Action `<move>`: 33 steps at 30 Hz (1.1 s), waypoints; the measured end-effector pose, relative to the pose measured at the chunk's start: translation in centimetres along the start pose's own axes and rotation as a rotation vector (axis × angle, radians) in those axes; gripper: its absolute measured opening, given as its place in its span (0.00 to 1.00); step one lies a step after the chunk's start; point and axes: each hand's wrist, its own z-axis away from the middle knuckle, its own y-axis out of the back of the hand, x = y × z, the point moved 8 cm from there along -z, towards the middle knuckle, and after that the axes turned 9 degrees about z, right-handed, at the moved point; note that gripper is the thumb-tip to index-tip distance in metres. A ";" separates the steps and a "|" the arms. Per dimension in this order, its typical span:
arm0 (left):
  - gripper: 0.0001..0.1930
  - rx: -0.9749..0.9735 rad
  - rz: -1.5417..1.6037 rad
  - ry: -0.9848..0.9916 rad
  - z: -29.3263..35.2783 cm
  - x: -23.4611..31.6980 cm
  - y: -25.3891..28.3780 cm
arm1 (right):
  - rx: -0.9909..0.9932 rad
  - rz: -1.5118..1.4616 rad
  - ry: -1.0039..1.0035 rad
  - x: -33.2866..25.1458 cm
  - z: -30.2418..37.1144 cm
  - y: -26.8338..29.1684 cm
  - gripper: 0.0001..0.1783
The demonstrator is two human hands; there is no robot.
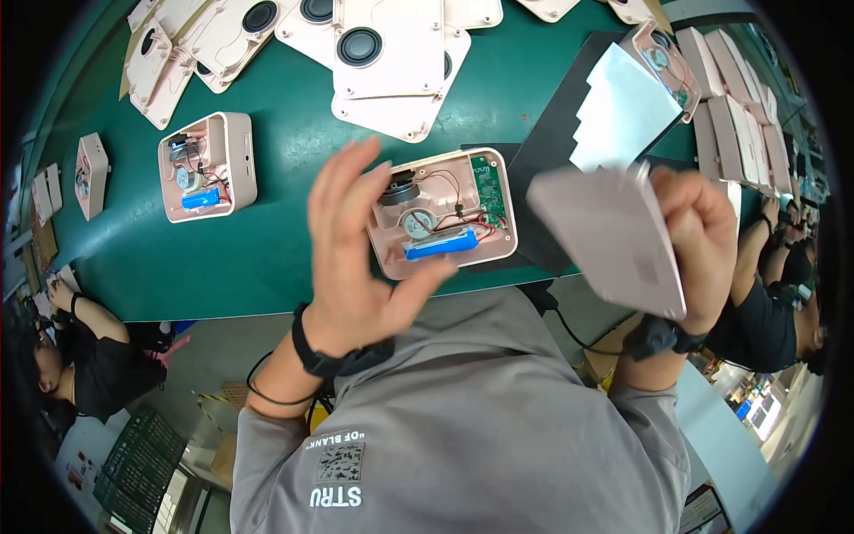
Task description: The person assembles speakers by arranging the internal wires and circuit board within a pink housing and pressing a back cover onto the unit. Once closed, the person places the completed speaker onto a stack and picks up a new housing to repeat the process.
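Green tabletop bears open casing (wired).

1 fisheye (head-worn) looks down on the green table.

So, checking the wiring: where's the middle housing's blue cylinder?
In the head view, the blue cylinder lies along the near side of the middle housing, beside the left hand.

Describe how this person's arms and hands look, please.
The left hand and right hand are ungloved. A black wrist strap circles the left wrist, with a thin black cable looping at the forearm. The right wrist wears a black band with a chunky dark module, and another black cable leads toward it. Grey sleeves end near the elbows.
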 end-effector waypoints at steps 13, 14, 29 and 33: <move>0.10 -0.166 0.545 0.299 3.4 -1.3 1.8 | -0.264 -0.063 -0.044 2.7 -0.8 -7.5 0.12; 0.10 -0.150 0.554 0.366 3.8 -1.9 1.9 | -0.244 0.065 -0.036 2.6 -0.8 -7.5 0.11; 0.13 -0.040 0.563 0.810 3.0 -6.6 1.5 | -0.069 0.586 -0.018 4.4 -4.8 -8.9 0.10; 0.14 -0.019 0.585 0.828 2.9 -6.7 1.3 | -0.062 0.607 -0.034 4.6 -5.3 -8.8 0.10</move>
